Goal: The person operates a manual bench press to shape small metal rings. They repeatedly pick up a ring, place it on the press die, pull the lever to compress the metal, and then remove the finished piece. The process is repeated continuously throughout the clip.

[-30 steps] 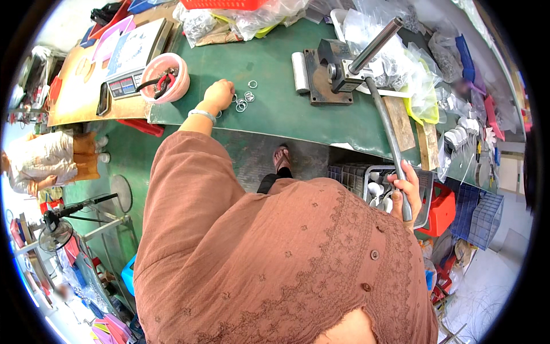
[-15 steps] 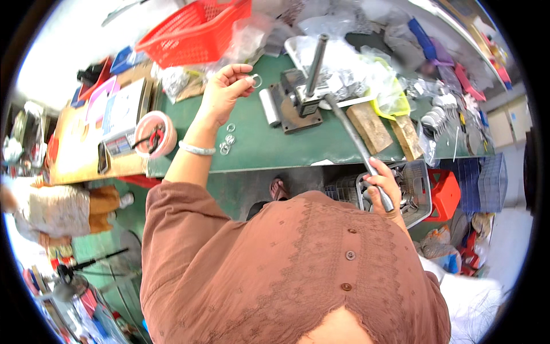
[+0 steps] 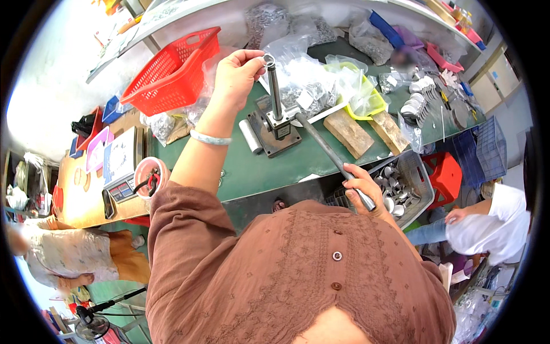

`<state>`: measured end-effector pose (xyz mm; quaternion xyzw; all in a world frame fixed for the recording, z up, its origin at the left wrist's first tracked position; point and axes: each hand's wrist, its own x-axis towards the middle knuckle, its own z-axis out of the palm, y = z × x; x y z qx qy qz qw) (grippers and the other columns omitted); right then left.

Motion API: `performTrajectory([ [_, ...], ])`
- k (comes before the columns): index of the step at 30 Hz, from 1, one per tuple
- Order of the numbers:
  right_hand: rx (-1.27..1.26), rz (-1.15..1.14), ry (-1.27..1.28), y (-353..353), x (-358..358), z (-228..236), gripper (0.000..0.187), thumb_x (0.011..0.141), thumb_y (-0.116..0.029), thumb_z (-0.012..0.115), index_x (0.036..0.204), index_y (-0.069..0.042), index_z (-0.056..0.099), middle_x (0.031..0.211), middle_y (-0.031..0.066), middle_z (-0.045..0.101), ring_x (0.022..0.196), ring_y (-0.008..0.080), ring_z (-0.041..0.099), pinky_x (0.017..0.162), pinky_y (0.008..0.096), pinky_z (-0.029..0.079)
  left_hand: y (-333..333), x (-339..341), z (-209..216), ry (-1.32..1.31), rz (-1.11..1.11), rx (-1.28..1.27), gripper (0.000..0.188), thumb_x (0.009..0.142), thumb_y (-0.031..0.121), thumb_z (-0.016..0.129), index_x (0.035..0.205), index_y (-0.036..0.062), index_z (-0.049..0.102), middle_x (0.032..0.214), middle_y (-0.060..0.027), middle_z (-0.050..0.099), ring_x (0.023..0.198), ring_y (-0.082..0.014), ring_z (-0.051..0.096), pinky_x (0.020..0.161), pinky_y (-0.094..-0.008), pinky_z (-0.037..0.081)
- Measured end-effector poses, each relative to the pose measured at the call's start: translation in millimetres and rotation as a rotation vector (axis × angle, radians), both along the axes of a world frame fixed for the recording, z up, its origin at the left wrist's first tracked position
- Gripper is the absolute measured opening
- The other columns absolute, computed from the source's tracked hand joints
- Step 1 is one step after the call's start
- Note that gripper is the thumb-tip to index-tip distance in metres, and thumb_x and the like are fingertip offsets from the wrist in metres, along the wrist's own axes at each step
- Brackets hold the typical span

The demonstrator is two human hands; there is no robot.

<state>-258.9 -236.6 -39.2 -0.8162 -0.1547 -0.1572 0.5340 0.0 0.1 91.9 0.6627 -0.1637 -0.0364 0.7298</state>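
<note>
My left hand (image 3: 235, 79) pinches a small silver metal ring (image 3: 268, 58) between thumb and fingertips. It holds the ring at the top of the upright bar (image 3: 275, 94) of a small hand-lever press; whether the ring is around the bar I cannot tell. The press's dark base plate (image 3: 285, 144) rests on the green bench. Wrapped around the low end of the long grey lever (image 3: 322, 143) is my right hand (image 3: 363, 188). A metal cylinder (image 3: 250, 136) lies left of the base. A few more rings (image 3: 222, 173) show beside my left forearm, mostly hidden by it.
Left stand a red basket (image 3: 166, 77), a scale (image 3: 121, 166) and a pink tub (image 3: 162, 166) of tools. Wooden blocks (image 3: 348, 133), a yellow-green basket (image 3: 375, 103) and bagged parts lie right. Below sits a grey crate (image 3: 421, 183) of metal pieces. People are at both sides.
My left hand has carried the ring up and right to the top of the press bar. My right hand stays on the lever. The view has shifted, showing a person at the right.
</note>
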Motion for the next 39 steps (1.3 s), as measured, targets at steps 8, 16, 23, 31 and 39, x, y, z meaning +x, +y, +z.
performTrajectory([
  [8, 0.007, -0.004, -0.015, 1.4, 1.5, 0.6, 0.015, 0.077, -0.002, 0.066, 0.091, -0.001, 0.060, 0.124, 0.0211, 0.053, 0.109, 0.0333, 0.055, 0.091, 0.0352, 0.043, -2.8, -2.4, 2.5, -0.189, 0.095, 0.348, 0.017, 0.083, 0.006, 0.060, 0.097, -0.0012, 0.065, 0.076, 0.0006, 0.060, 0.067, -0.0050, 0.052, 0.060, -0.0196, 0.042],
  [16, 0.006, -0.011, -0.003, 2.7, 0.7, 5.2, 0.012, 0.078, -0.002, 0.065, 0.089, -0.001, 0.060, 0.123, 0.0202, 0.054, 0.107, 0.0320, 0.055, 0.091, 0.0347, 0.043, -7.0, -4.2, 9.4, -0.242, 0.157, 0.433, 0.019, 0.077, 0.009, 0.059, 0.090, -0.0014, 0.067, 0.070, -0.0022, 0.062, 0.063, -0.0076, 0.054, 0.059, -0.0236, 0.044],
  [23, -0.003, -0.015, 0.000, 4.2, 0.3, 11.0, 0.011, 0.080, -0.003, 0.065, 0.089, -0.002, 0.060, 0.123, 0.0193, 0.054, 0.106, 0.0309, 0.056, 0.090, 0.0339, 0.044, -7.9, 10.1, 11.0, -0.313, 0.175, 0.544, 0.020, 0.075, 0.011, 0.058, 0.089, 0.0006, 0.068, 0.070, -0.0040, 0.064, 0.062, -0.0095, 0.056, 0.060, -0.0255, 0.046],
  [31, -0.034, -0.001, -0.048, 3.5, 2.6, 9.4, 0.012, 0.079, -0.003, 0.066, 0.090, -0.002, 0.060, 0.122, 0.0198, 0.054, 0.107, 0.0315, 0.056, 0.090, 0.0342, 0.044, 6.1, 13.2, 1.4, -0.117, 0.001, 0.410, 0.020, 0.080, 0.001, 0.053, 0.097, -0.0038, 0.064, 0.075, 0.0002, 0.058, 0.066, -0.0065, 0.050, 0.061, -0.0207, 0.042],
  [39, 0.000, -0.005, -0.028, 1.5, 0.3, 2.1, 0.013, 0.078, -0.002, 0.066, 0.090, -0.001, 0.060, 0.122, 0.0209, 0.054, 0.108, 0.0328, 0.056, 0.090, 0.0345, 0.044, 7.7, -0.2, -19.1, -0.237, -0.072, 0.290, 0.028, 0.083, 0.009, 0.064, 0.109, -0.0011, 0.062, 0.094, -0.0010, 0.062, 0.086, -0.0089, 0.055, 0.078, -0.0233, 0.044],
])
